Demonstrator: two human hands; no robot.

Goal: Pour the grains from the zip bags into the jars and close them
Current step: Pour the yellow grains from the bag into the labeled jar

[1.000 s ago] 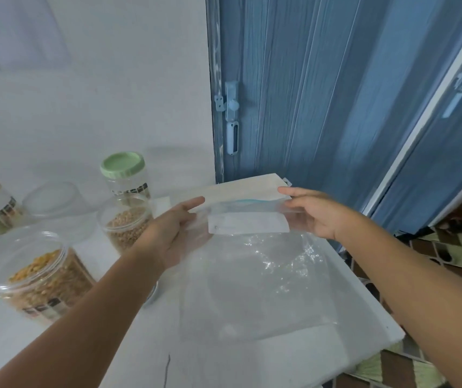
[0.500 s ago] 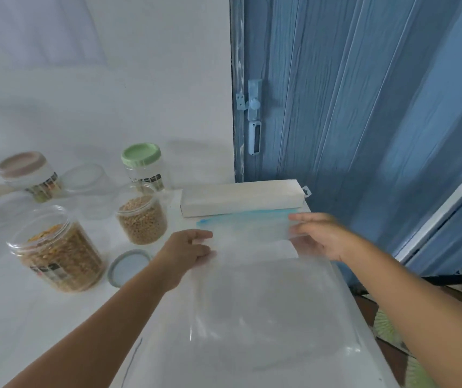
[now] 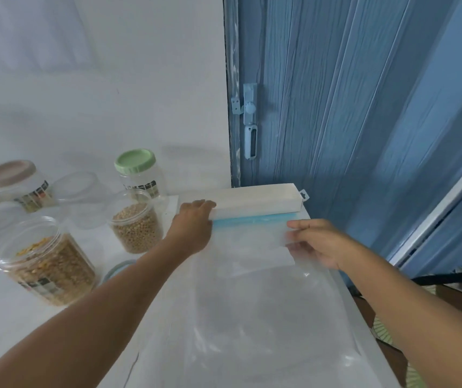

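Clear floppy plastic zip bag (image 3: 252,298) lies flat and empty on the white table (image 3: 5,326), long axis running near to far, blue zip strip at the far end against a long white box (image 3: 255,201). Left hand (image 3: 193,228) rests on that corner, fingers curled; right hand (image 3: 319,242) pinches the right edge. Open jars of grain (image 3: 137,222) sit left.

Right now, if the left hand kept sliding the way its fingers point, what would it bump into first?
Probably the long white box: the left hand already has its fingertips at the box's near-left end, though actual contact is unclear.
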